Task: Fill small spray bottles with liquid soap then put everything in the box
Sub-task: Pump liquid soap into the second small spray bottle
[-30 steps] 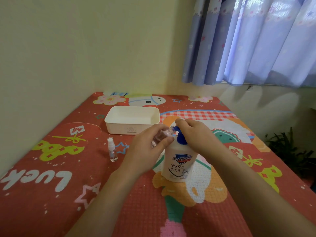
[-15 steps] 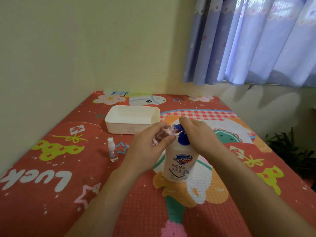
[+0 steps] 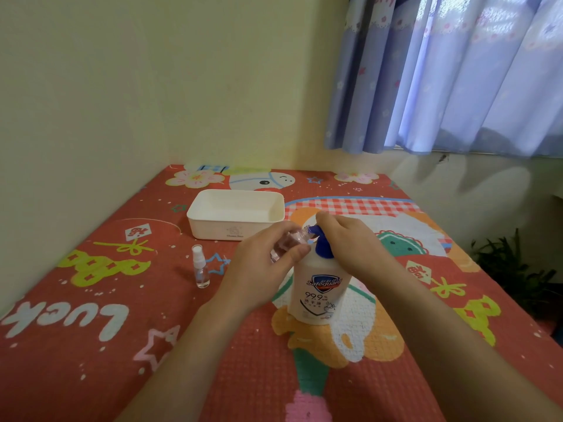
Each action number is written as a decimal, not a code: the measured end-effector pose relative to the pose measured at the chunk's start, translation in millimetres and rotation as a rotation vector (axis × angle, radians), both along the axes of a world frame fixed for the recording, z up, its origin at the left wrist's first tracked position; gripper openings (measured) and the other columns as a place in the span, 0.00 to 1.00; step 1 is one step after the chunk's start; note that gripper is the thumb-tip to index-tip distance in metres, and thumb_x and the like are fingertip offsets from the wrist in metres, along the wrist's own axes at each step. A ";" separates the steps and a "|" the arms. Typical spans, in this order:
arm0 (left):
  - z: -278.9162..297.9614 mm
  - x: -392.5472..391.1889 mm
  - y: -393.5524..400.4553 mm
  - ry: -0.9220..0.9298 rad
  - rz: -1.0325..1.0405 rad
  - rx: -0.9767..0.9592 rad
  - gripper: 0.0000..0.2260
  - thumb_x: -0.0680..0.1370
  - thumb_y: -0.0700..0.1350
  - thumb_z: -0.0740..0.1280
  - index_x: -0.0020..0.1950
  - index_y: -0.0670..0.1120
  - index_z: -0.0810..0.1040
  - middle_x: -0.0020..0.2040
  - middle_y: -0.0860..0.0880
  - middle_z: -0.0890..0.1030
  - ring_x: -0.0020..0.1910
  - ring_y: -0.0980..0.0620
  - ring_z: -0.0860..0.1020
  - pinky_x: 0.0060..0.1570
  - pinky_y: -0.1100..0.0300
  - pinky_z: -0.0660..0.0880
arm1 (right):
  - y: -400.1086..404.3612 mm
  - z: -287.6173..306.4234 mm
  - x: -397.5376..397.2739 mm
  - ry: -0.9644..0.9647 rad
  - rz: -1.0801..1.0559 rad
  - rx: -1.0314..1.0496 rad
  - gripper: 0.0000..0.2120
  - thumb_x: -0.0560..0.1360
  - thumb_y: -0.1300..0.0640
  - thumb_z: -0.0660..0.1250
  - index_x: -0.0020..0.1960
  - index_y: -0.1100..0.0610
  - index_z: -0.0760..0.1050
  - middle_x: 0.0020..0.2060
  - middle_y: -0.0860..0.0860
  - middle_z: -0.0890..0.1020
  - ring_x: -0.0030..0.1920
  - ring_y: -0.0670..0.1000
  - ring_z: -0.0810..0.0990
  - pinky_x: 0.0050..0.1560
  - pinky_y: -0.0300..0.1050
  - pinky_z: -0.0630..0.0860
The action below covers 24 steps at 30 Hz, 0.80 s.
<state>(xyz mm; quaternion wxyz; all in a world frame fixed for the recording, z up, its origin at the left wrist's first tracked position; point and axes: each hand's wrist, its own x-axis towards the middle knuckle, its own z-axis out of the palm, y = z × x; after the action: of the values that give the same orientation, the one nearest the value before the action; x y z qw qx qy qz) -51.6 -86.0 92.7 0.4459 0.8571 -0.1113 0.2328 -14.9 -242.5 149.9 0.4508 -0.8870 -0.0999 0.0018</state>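
Note:
A white liquid soap bottle (image 3: 320, 292) with a blue pump stands upright in the middle of the mat. My left hand (image 3: 262, 266) grips a small clear spray bottle (image 3: 288, 243), tilted with its open neck at the pump's spout. My right hand (image 3: 350, 242) rests on top of the blue pump head, fingers bent over it. A second small spray bottle (image 3: 200, 267) with its white sprayer on stands upright to the left. The white box (image 3: 234, 215) sits open behind the hands.
Everything lies on a red patterned mat (image 3: 91, 330) in a corner of cream walls. A purple curtain (image 3: 457, 71) hangs at the right, and a green plant (image 3: 515, 269) stands off the mat's right edge.
Both hands stay at the pump with the small bottle held to the spout. The pump head has come back up slightly under my right hand.

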 end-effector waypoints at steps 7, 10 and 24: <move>10.1 0.9 -0.2 -0.022 0.004 0.022 0.13 0.77 0.58 0.67 0.60 0.57 0.76 0.47 0.58 0.81 0.46 0.60 0.78 0.46 0.58 0.77 | -1.4 16.9 3.1 0.056 0.021 -0.047 0.17 0.79 0.48 0.52 0.38 0.55 0.69 0.34 0.52 0.75 0.36 0.52 0.70 0.39 0.46 0.66; 10.2 0.5 0.0 -0.031 0.005 0.026 0.13 0.77 0.58 0.67 0.60 0.58 0.76 0.46 0.59 0.81 0.46 0.60 0.78 0.46 0.61 0.76 | -1.3 16.6 2.1 0.042 0.023 -0.042 0.17 0.80 0.48 0.51 0.38 0.55 0.70 0.34 0.51 0.76 0.36 0.51 0.71 0.39 0.45 0.67; 0.4 1.1 -1.0 -0.006 0.017 0.019 0.12 0.78 0.54 0.68 0.61 0.56 0.77 0.46 0.60 0.80 0.47 0.60 0.77 0.42 0.72 0.70 | 0.1 -1.1 1.0 -0.039 0.011 0.000 0.20 0.79 0.49 0.54 0.48 0.63 0.76 0.44 0.61 0.80 0.37 0.53 0.73 0.39 0.47 0.69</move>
<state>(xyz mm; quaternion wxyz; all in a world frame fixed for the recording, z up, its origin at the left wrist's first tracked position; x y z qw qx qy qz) -50.5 -87.0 93.1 0.4355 0.8614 -0.1075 0.2382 -13.9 -242.3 148.8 0.4488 -0.8863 -0.1135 -0.0128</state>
